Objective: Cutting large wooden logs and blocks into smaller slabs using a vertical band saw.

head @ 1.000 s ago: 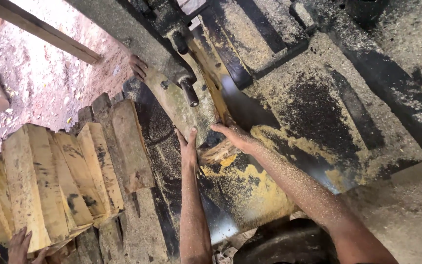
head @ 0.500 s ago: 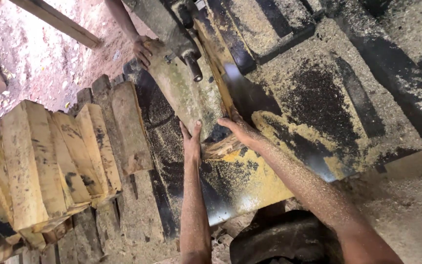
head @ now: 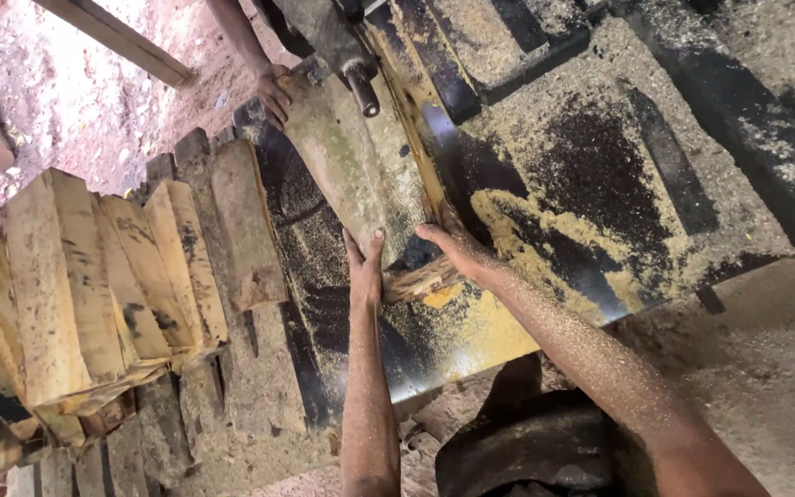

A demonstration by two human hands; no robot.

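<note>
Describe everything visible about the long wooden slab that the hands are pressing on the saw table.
The wooden slab is long, rough and grey-green, bark-like on top, with a pale splintered near end. It lies flat on the sawdust-covered metal table, running away from the wearer. The left hand presses flat on its near end; the right hand grips the near end from the side. Another person's hand holds the far end, beside a dark metal rod.

Honestly, no packages, labels, signs or screens anywhere around the saw table (head: 545, 184), just bare wood, sawdust and metal all over.
</note>
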